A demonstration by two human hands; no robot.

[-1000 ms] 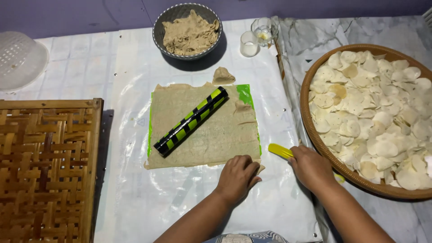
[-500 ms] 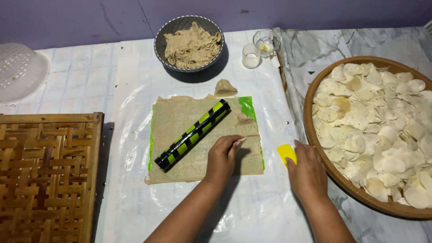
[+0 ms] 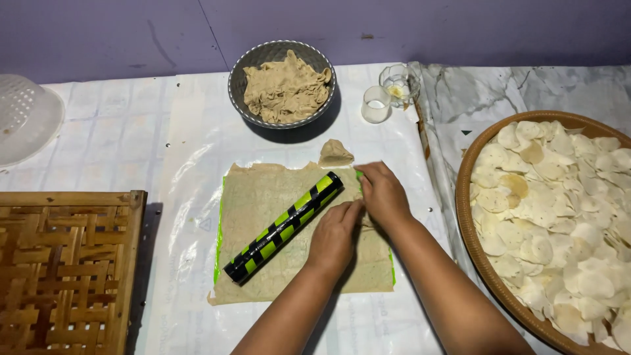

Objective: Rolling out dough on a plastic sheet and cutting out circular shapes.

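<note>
**Two hands work the right edge of a thin sheet of dough**

A flat sheet of dough (image 3: 289,223) lies on a green mat (image 3: 219,230) in the middle of the white table cover (image 3: 164,144). Both hands sit on its right side, close together and touching the dough. The left hand (image 3: 335,235) is curled, fingers bent down onto the sheet. The right hand (image 3: 382,192) is also curled, with its fingertips pinching at the edge. I cannot tell if it holds a small piece.

The dough looks thin, soft and light. It would likely bend, stretch or tear if pulled hard, so it is best held gently at an edge with several fingers.

The rolling pin (image 3: 284,227) rests on the sheet, just left of the hands. It is black with green stripes, and it looks hard and stiff. Its long side runs slanted, from near-left to far-right.

A small dough lump (image 3: 335,152) sits just past the sheet. Farther back is a bowl (image 3: 240,79) of dough scraps. A round tray (image 3: 468,223) of pale discs is on the right.
</note>
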